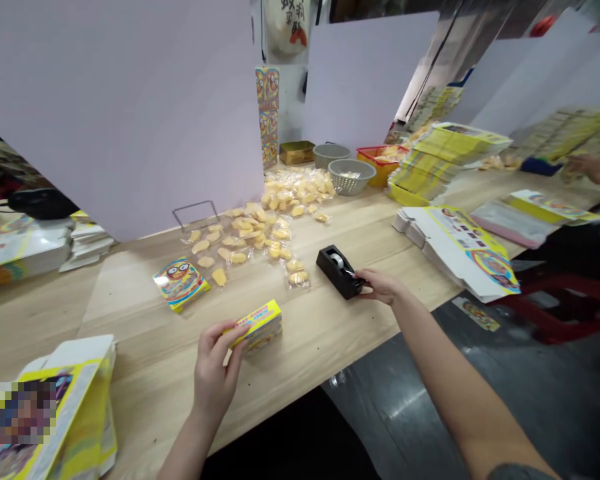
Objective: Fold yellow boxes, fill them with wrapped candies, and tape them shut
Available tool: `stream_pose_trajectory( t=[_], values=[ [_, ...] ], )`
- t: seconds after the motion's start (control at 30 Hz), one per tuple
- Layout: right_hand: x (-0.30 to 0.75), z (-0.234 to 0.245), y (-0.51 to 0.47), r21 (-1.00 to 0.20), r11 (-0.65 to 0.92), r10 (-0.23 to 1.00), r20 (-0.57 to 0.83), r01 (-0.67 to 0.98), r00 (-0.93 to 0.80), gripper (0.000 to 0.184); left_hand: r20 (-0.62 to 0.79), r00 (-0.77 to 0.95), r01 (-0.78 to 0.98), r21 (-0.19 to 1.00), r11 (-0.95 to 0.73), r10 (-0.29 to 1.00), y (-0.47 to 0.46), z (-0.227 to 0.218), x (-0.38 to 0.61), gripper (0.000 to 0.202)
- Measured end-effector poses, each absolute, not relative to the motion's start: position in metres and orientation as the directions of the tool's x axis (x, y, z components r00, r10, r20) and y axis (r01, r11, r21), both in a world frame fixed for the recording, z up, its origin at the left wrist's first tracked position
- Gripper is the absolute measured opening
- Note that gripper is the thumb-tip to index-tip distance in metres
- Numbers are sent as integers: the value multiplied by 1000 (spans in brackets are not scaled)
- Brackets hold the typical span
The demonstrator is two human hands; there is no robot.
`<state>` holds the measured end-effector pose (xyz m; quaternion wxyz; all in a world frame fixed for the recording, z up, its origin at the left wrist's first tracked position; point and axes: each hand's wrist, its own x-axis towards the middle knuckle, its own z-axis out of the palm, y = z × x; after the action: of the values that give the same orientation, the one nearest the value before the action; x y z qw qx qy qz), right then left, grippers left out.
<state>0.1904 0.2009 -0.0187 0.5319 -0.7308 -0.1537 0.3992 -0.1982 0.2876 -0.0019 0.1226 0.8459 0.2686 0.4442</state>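
Observation:
My left hand is closed around the left end of a small yellow printed box, which stands on the wooden table. At the front end of a black tape dispenser, my right hand has its fingers pressed together by the cutting edge. Any strip of tape between those fingers is too small to make out. Behind the yellow box lie small yellow pieces in clear wrappers, heaped thicker toward the back. A flat printed packet rests to the left of them.
Flattened cartons lie front left and right. Stacked yellow boxes stand at the back right, beside grey baskets and a red-rimmed bin. A white panel rises behind. Another person's hand shows far right.

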Motion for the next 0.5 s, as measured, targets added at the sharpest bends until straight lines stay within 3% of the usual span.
stream_pose_trajectory(
  t=[0.1,0.23,0.37,0.5],
  values=[
    [182,-31,192,-941,-240,625,-337,-238,704,19,683,470,354,434,-828,559,289,-3,-201,27],
    [163,-56,182,-973,-81,487,-229,-218,843,29,674,478,360,434,-826,563,289,0,-200,26],
    [146,-69,181,-992,-42,374,-129,-123,918,31,678,468,353,445,-823,567,288,4,-198,25],
    [112,-53,178,-999,-36,349,-40,-30,936,31,682,467,379,421,-824,563,283,8,-199,25]
  ],
)
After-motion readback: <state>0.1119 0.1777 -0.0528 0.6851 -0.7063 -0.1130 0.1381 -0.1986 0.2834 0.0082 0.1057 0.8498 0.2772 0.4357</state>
